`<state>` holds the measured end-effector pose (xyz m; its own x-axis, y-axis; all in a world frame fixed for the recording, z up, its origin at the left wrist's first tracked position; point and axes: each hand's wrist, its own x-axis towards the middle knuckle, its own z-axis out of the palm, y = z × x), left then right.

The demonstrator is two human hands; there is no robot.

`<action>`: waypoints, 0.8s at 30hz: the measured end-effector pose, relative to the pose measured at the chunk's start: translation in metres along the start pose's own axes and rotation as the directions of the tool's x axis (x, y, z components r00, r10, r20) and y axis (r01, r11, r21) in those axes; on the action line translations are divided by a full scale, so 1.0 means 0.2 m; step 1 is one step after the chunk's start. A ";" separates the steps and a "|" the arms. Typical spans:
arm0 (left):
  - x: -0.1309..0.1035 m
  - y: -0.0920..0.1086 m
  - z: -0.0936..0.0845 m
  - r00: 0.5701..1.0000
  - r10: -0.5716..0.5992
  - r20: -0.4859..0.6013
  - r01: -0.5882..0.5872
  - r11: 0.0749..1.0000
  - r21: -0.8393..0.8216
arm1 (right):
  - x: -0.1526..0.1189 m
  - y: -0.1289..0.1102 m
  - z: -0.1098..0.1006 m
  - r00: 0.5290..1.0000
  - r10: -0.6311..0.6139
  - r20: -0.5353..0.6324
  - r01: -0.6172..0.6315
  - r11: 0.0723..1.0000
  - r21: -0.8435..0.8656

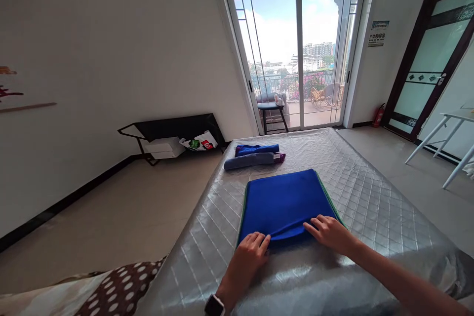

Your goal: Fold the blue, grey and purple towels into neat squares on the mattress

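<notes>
Blue cloth (285, 202) w/ grn edge, creased

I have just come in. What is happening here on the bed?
A person has both hands on a blue cloth spread on the bed. The left hand and right hand are at its near part, with a crease between them. Beyond it lie a grey bundle and a blue bundle.

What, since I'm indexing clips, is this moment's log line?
green-edged blue cloth: on quilted mattress, near side creased | left hand: touching near left | right hand: touching near right
</notes>
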<state>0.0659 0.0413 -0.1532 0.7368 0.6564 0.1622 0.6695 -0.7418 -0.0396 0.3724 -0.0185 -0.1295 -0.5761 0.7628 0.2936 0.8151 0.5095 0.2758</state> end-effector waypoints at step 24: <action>0.05 -0.14 -0.05 0.973 -0.087 -0.214 0.034 0.971 -0.238 | 0.00 0.03 -0.08 0.971 0.037 -0.236 -0.016 0.996 0.090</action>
<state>0.0543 0.0671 -0.1404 0.6388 0.6734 0.3721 0.6524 -0.7305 0.2021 0.3755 -0.0220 -0.1124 -0.5434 0.6657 0.5115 0.8266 0.5307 0.1873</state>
